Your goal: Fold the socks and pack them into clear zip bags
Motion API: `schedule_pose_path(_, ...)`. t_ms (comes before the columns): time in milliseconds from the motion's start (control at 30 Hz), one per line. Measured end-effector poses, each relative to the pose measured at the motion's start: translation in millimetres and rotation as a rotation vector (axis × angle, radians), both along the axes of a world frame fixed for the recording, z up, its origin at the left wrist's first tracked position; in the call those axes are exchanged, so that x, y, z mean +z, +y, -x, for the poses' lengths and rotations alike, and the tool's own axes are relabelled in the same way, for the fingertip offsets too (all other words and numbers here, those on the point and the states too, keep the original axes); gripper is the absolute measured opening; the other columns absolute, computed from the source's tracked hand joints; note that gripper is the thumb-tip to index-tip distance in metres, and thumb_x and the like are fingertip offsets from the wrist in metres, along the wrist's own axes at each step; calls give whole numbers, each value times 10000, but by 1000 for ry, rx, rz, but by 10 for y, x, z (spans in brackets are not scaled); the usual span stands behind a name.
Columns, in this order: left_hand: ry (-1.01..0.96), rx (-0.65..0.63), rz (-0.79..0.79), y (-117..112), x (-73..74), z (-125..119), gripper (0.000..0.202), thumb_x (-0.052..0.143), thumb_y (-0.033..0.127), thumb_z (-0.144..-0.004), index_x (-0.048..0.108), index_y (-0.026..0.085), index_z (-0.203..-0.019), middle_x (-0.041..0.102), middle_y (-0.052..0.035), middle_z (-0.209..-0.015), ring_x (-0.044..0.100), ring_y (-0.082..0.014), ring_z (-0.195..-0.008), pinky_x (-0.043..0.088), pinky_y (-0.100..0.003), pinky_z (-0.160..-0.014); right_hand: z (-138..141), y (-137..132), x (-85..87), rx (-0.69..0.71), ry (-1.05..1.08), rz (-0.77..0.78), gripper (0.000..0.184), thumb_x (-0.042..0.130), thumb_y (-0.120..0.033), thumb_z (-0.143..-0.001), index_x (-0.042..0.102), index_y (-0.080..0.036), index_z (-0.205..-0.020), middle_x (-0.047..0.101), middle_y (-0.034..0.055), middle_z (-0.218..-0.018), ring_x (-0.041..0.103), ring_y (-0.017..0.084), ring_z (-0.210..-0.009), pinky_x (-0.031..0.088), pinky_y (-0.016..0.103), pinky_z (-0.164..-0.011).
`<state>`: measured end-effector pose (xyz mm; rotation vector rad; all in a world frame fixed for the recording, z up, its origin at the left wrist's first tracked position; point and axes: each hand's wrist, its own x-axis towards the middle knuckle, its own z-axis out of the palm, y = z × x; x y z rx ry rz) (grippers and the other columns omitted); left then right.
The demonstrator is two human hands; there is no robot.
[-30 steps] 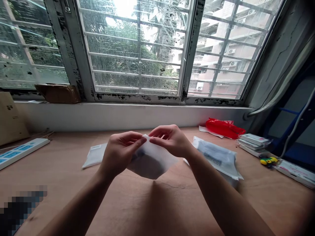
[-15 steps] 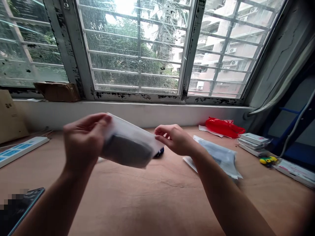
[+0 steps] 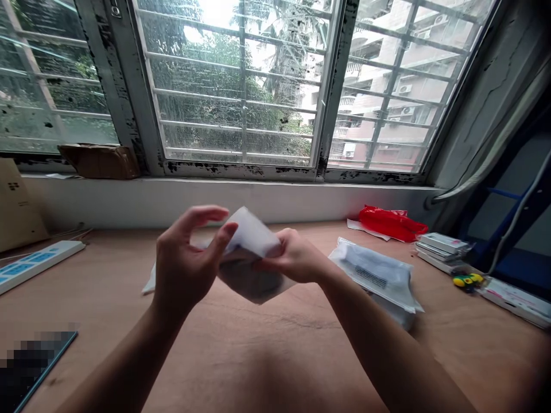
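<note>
Left hand (image 3: 185, 255) wide, fingers curved, grip on pouch unclear; right hand (image 3: 293, 258) narrow, pinching translucent plastic pouch (image 3: 252, 235) holding dark object (image 3: 249, 284). Pouch above wooden tabletop (image 3: 241, 344), mid-scene, well apart from right plastic packet (image 3: 374, 275): good working room.

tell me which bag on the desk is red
The crumpled red plastic bag at the back right of the desk; the translucent plastic bag in front of it is whitish and labelled.
</note>
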<state>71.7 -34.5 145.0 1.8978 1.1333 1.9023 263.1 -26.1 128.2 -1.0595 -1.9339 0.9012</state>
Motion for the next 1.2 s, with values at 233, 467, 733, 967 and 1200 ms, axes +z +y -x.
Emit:
schedule_pose_path(233, -317, -592, 479, 275, -89, 56, 612, 857, 355, -598, 637, 168, -1138, 728, -100, -1031, 671, -309, -1022, 565, -342, -813, -77, 71, -9, 28, 375, 97, 439, 849, -430, -627, 740, -119, -917, 729, 65, -846, 674, 228, -797, 521, 313, -702)
schedule_pose_path(467, -395, -587, 496, 219, -162, -8, 409, 891, 326, -581, 739, 120, -900, 759, -81, -896, 698, -255, -875, 553, -279, -731, 85, 81, -98, -34, 457, 39, 444, 827, -484, -647, 729, -127, -892, 724, 76, -864, 665, 224, -799, 516, 293, -676)
schedule_pose_path(733, -486, -418, 427, 267, -242, -51, 427, 869, 449, -592, 751, 121, -838, 763, -66, -830, 706, -239, -777, 562, -281, -672, 152, 74, -148, -75, 426, 21, 429, 807, -501, -664, 726, -129, -863, 722, 69, -843, 670, 236, -809, 529, 308, -698)
schedule_pose_path(967, -624, -429, 510, 241, -112, -25, 423, 873, 443, -594, 718, 129, -831, 757, -57, -822, 710, -231, -797, 572, -269, -687, 139, 30, -159, 40, 466, 199, 442, 855, -400, -625, 736, -137, -960, 745, 72, -932, 696, 248, -868, 553, 358, -808)
schedule_pose_path(1200, -135, -754, 635, 251, -221, -56, 549, 871, 334, -621, 642, 144, -1082, 729, -105, -1005, 696, -296, -950, 571, -322, -742, -17, -14, -265, -26, 643, 150, 452, 860, -418, -614, 744, -146, -955, 759, 73, -938, 698, 242, -907, 538, 365, -873)
